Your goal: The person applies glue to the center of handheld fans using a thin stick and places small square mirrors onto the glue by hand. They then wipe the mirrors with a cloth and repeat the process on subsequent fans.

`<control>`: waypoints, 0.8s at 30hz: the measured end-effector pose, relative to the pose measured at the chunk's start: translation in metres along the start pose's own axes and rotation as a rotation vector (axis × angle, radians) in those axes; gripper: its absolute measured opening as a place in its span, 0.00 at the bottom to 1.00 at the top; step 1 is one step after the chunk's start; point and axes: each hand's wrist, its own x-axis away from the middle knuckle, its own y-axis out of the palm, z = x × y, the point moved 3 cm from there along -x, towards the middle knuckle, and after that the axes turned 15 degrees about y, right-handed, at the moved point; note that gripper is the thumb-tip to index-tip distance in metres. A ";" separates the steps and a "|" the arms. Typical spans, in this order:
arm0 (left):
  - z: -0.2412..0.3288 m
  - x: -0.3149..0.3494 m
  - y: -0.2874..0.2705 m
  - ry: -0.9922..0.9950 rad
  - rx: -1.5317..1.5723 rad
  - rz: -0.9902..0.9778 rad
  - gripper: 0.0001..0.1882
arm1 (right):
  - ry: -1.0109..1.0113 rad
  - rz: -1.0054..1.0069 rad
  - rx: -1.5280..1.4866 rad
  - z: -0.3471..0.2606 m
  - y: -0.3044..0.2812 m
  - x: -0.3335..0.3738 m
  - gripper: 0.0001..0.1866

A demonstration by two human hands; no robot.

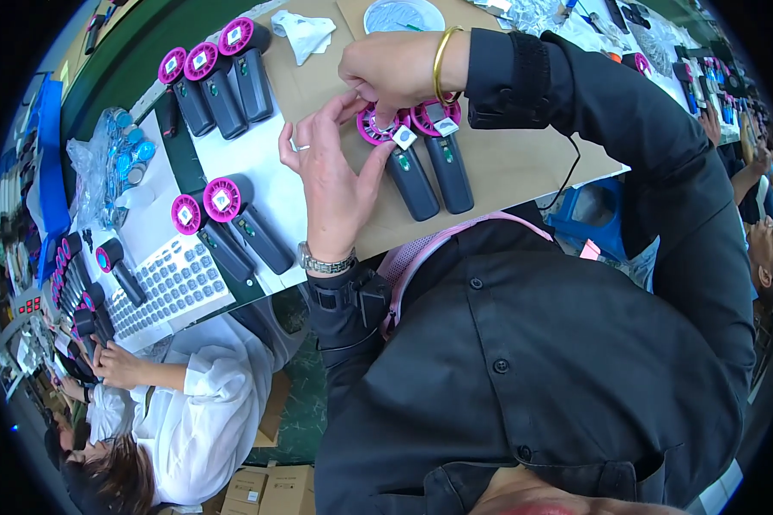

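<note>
On the brown cardboard (524, 163) before you lies a handheld fan (407, 166), just left of its twin (449, 176). It is probably light, stiff and slippery, its spoked head fragile: hold the dark grey handle (416, 189). The rim (372, 134) is magenta, with a pale square (405, 137) near the neck. Your left hand (339, 184) curves half-open around the head; you cannot tell what your right hand (397, 69), bent over it, grips.
</note>
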 end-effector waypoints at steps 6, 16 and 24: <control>0.001 -0.004 0.001 -0.011 0.026 -0.004 0.39 | 0.020 0.044 0.042 -0.005 -0.001 0.000 0.22; 0.015 0.007 -0.002 0.008 0.001 -0.071 0.42 | -0.216 0.412 -0.407 0.032 0.000 0.078 0.12; 0.032 0.032 -0.011 -0.176 0.110 0.160 0.31 | 0.358 1.012 -0.407 0.222 0.025 0.210 0.09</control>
